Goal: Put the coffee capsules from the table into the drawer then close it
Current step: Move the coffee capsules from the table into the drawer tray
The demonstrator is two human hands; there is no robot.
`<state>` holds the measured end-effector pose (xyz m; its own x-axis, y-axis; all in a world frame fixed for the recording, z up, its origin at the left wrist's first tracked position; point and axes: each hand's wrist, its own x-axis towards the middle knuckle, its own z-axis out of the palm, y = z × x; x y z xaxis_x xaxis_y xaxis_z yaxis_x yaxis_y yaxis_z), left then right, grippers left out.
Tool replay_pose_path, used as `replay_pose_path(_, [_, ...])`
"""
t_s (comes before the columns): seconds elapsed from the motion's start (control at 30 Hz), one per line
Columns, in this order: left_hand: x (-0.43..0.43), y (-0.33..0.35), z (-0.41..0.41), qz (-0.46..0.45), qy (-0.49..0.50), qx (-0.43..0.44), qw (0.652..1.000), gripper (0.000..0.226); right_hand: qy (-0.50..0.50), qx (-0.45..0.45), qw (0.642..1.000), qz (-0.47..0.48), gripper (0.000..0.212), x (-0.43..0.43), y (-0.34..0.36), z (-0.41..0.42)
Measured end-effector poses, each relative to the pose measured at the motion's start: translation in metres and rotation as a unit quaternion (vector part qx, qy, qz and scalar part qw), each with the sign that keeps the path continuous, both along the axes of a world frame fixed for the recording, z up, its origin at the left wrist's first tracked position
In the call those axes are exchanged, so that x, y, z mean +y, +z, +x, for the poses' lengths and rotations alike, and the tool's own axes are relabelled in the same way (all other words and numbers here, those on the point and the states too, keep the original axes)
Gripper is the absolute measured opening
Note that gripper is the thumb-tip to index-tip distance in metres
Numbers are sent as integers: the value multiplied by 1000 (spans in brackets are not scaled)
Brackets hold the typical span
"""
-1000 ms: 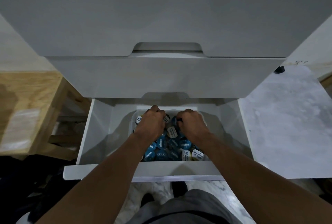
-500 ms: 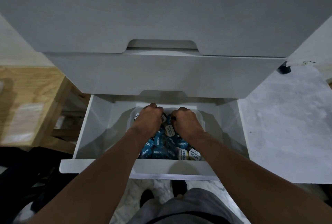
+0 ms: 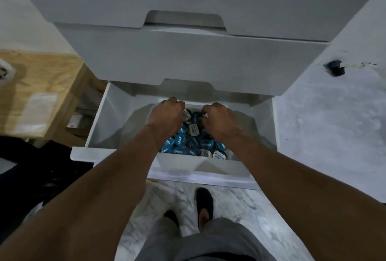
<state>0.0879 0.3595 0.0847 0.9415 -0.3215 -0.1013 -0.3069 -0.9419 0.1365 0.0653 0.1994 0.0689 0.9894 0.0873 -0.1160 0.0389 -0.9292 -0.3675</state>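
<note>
Judging the coffee capsules [image 3: 193, 142] light, stiff and slick, I'd pinch their rims; my left hand [image 3: 167, 117] and right hand [image 3: 219, 123] curl over them in the drawer [image 3: 117, 122], grip unclear.

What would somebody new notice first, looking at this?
The heap of blue-lidded coffee capsules in the open bottom drawer stands out against the pale cabinet. The left hand and right hand both reach into it, knuckles up over the back of the heap, fingers curled out of sight. A small dark object sits alone on the pale surface at far right.
</note>
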Motion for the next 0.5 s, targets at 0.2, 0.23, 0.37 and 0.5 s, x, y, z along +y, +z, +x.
replay_pose_path(0.2, [5, 24, -28, -7, -16, -26, 1000, 29, -48, -48, 997, -31, 27, -14, 27, -38])
replay_pose_path(0.23, [5, 29, -34, -7, -19, -28, 999, 30, -64, -55, 996, -34, 28, -14, 34, -47])
replay_pose_path(0.37, [6, 51, -68, -18, -56, -67, 996, 26, -107, -73, 991, -40, 30, -10, 53, -89])
replay_pose_path(0.5, [3, 63, -109, -41, -97, -115, 988, 22, -127, -98, 985, -58, 28, -1, 62, -136])
